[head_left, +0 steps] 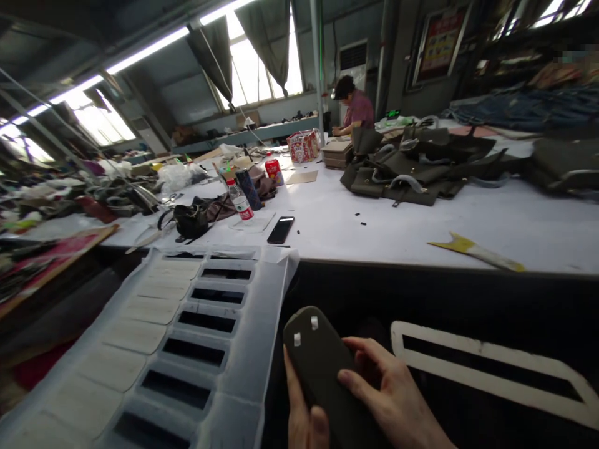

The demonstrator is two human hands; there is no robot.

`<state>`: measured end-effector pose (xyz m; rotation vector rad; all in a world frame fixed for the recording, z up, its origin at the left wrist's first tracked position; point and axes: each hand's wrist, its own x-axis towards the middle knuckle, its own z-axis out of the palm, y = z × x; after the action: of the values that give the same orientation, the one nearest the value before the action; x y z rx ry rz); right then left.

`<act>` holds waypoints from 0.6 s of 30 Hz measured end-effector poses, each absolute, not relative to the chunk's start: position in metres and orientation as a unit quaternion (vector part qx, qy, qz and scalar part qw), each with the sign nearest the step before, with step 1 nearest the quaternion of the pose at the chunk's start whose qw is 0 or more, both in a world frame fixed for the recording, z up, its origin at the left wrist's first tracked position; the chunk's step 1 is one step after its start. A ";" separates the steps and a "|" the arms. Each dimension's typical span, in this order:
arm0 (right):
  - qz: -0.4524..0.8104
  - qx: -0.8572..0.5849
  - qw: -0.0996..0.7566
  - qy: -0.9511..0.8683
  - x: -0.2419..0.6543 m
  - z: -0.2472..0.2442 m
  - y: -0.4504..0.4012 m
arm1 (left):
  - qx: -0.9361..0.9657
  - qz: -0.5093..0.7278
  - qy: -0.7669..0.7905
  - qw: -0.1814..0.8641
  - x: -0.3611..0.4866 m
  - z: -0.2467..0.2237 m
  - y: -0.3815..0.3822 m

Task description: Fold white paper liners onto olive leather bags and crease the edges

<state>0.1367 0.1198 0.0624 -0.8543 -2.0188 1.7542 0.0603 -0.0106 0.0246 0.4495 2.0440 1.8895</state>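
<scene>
"Olive-dark, matt and smooth, that long piece [316,358]. Heavy?"

"Light, I'd guess, and fairly stiff, since it looks flat across its face. Its far end is rounded, with two shiny tabs [314,323] on it."

"Where is it?"

"Held up below the near edge of the counter [337,231], just beside the translucent slotted sheet [274,312]."

"And the grip?"

"The left hand [302,424] is part closed, fingers along one long edge. The right hand [393,393] has it too, fingers curled at the opposite edge, thumb on the face."

"Best hold?"

"Both long edges, I'd say. The surface probably isn't slippery, but pressing on the tabs might mark or shift them."

"And that pale frame [397,342]?"

"Flat, with one long slot; likely rigid."
</scene>
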 end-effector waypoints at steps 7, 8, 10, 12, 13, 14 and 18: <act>0.634 -0.282 0.223 -0.685 0.124 0.070 0.109 | 0.115 0.624 0.767 0.098 0.052 0.042 0.009; 0.639 -0.283 0.229 -0.678 0.122 0.070 0.110 | 0.114 0.632 0.760 0.100 0.050 0.042 0.010; 0.625 -0.286 0.241 -0.686 0.120 0.071 0.112 | 0.102 0.656 0.739 0.115 0.048 0.041 0.011; 0.594 -0.287 0.250 -0.709 0.119 0.070 0.113 | 0.090 0.683 0.712 0.138 0.048 0.040 0.011; 0.581 -0.287 0.253 -0.718 0.118 0.070 0.114 | 0.088 0.693 0.701 0.145 0.049 0.040 0.011; 0.574 -0.286 0.255 -0.724 0.118 0.069 0.114 | 0.089 0.698 0.694 0.149 0.049 0.041 0.011; 0.600 -0.290 0.260 -0.698 0.120 0.069 0.112 | 0.085 0.703 0.691 0.144 0.052 0.046 0.013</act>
<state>0.1197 0.1116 0.0692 -0.7856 -1.8919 1.6263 0.0519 0.0130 0.0465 0.2458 1.9915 2.0271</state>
